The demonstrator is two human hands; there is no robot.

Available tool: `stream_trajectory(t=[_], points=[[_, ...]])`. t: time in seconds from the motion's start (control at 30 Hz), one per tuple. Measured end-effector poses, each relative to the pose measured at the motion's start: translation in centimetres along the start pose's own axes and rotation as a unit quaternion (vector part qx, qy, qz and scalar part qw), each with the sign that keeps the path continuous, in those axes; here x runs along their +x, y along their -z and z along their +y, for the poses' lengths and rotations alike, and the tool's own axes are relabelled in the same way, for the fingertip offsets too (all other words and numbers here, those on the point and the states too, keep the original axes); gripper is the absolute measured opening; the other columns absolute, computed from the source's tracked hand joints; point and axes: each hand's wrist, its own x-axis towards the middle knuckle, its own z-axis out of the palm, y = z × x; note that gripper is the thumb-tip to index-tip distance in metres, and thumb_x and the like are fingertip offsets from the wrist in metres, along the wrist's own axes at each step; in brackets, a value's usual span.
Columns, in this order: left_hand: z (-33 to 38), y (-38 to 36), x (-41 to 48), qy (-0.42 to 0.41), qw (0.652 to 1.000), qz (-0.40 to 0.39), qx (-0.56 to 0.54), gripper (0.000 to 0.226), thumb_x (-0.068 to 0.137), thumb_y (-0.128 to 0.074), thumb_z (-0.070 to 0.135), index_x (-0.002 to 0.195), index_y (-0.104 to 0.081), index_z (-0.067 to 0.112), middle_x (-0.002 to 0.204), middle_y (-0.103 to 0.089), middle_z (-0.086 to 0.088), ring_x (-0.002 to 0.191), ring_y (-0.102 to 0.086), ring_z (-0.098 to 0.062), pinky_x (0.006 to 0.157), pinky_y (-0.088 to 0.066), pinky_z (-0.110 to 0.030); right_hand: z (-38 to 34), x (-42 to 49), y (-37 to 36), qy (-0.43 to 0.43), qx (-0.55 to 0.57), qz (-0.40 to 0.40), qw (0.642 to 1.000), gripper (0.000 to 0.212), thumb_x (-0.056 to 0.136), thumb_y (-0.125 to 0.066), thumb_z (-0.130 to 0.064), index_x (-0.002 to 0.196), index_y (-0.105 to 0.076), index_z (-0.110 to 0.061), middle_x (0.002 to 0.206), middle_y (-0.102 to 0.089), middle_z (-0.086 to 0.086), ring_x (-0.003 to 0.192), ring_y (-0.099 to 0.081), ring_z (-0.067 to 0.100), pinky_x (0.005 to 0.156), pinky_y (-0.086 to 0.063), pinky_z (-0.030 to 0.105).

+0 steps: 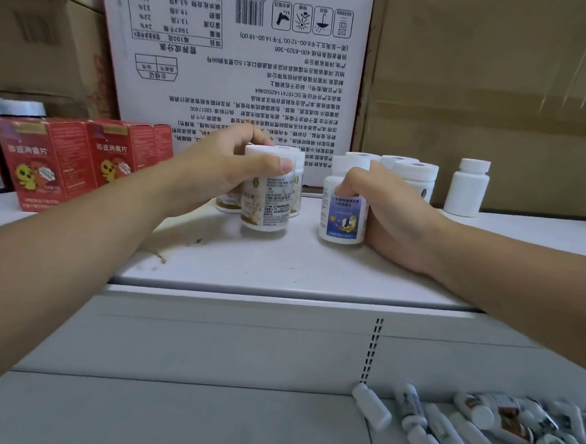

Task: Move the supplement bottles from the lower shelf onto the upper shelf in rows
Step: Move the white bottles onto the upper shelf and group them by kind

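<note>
Both my hands rest on the white upper shelf point(282, 269). My left hand point(219, 169) grips a white bottle with a gold and white label point(267, 199), standing upright in front of two similar bottles point(229, 202). My right hand point(388, 207) is wrapped around a white bottle with a blue label point(343, 218), upright on the shelf, with more white bottles point(414, 174) in a row behind it. On the lower shelf point(170, 416), at the bottom right, several bottles point(478, 428) lie on their sides in a heap.
Red boxes point(48, 162) stand at the shelf's left. An upside-down white printed carton point(239, 60) and brown cartons point(498, 97) form the back wall. A plain white bottle point(467, 188) stands alone at the right. A slotted upright point(373, 350) runs down the back panel.
</note>
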Motion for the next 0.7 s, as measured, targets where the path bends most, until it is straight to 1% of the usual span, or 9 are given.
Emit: stream_trajectory(t=[0.07,0.13,0.23,0.3,0.4,0.43,0.53,0.6,0.7], points=[[0.0,0.1,-0.3,-0.005,0.999,0.026,0.042,0.055,0.054,-0.076,0.056,0.097,-0.063,0.023,0.092,-0.067,-0.001,0.085,-0.061,-0.016,0.082,-0.049,-0.04,0.1,-0.1,0.0,0.005,-0.006,-0.004,1.0,0.028,0.062,-0.056,-0.013,0.088,-0.049,-0.016,0.084,-0.058,0.003,0.083,-0.061,0.02,0.088,-0.051,0.037],[0.3,0.1,-0.5,-0.024,0.994,0.052,0.094,0.058,0.052,-0.073,0.061,0.096,-0.067,0.024,0.089,-0.07,0.006,0.079,-0.063,-0.008,0.077,-0.051,-0.032,0.2,-0.3,0.0,0.007,-0.011,-0.007,1.0,0.029,0.062,-0.056,-0.012,0.09,-0.049,-0.016,0.084,-0.058,0.004,0.083,-0.061,0.019,0.087,-0.051,0.036],[0.7,0.2,-1.0,-0.052,0.985,0.058,0.151,0.06,0.05,-0.082,0.063,0.097,-0.069,0.027,0.091,-0.073,0.008,0.077,-0.065,-0.002,0.07,-0.052,-0.022,0.2,-0.4,0.0,0.01,-0.019,-0.008,1.0,0.031,0.061,-0.057,-0.013,0.091,-0.049,-0.016,0.089,-0.057,0.005,0.086,-0.061,0.02,0.086,-0.051,0.035],[0.9,0.8,-1.2,-0.052,0.984,0.055,0.162,0.061,0.049,-0.086,0.06,0.098,-0.07,0.028,0.089,-0.074,0.009,0.077,-0.066,-0.002,0.069,-0.052,-0.022,0.2,-0.4,-0.1,0.01,-0.017,-0.007,1.0,0.031,0.062,-0.057,-0.013,0.091,-0.049,-0.016,0.088,-0.057,0.005,0.087,-0.061,0.02,0.087,-0.051,0.035],[1.1,2.1,-1.4,-0.031,0.985,0.048,0.165,0.061,0.047,-0.084,0.055,0.097,-0.069,0.026,0.094,-0.075,0.002,0.085,-0.07,-0.018,0.08,-0.058,-0.038,0.2,-0.5,0.0,0.013,-0.011,-0.007,1.0,0.028,0.065,-0.057,-0.011,0.091,-0.049,-0.016,0.087,-0.058,0.004,0.087,-0.061,0.019,0.085,-0.051,0.034],[1.1,2.5,-1.6,-0.022,0.985,0.044,0.166,0.06,0.045,-0.083,0.055,0.096,-0.069,0.025,0.095,-0.074,0.0,0.084,-0.069,-0.019,0.081,-0.059,-0.04,0.2,-0.5,0.0,0.013,-0.013,-0.008,1.0,0.025,0.068,-0.057,-0.01,0.091,-0.049,-0.016,0.088,-0.058,0.004,0.087,-0.061,0.019,0.085,-0.05,0.034],[1.1,3.4,-1.6,-0.002,0.987,0.031,0.161,0.055,0.05,-0.089,0.045,0.097,-0.069,0.024,0.094,-0.073,-0.001,0.073,-0.066,-0.005,0.066,-0.055,-0.024,0.2,-0.5,0.0,0.009,-0.016,-0.009,1.0,0.027,0.066,-0.057,-0.012,0.092,-0.049,-0.016,0.09,-0.058,0.005,0.089,-0.061,0.02,0.089,-0.05,0.035],[1.2,3.6,-1.7,0.01,0.988,0.022,0.154,0.052,0.055,-0.09,0.036,0.1,-0.068,0.021,0.096,-0.071,-0.002,0.071,-0.065,-0.002,0.061,-0.052,-0.016,0.2,-0.5,-0.1,0.009,-0.018,-0.008,1.0,0.026,0.066,-0.057,-0.012,0.09,-0.049,-0.016,0.089,-0.058,0.005,0.088,-0.061,0.02,0.09,-0.05,0.036],[1.3,3.9,-2.0,0.017,0.989,0.02,0.147,0.064,0.045,-0.088,0.044,0.102,-0.067,0.023,0.098,-0.069,-0.001,0.075,-0.065,-0.006,0.064,-0.053,-0.017,0.2,-0.6,-0.2,0.011,-0.019,-0.007,1.0,0.021,0.072,-0.058,-0.009,0.089,-0.049,-0.016,0.086,-0.058,0.005,0.09,-0.06,0.022,0.098,-0.048,0.041]])
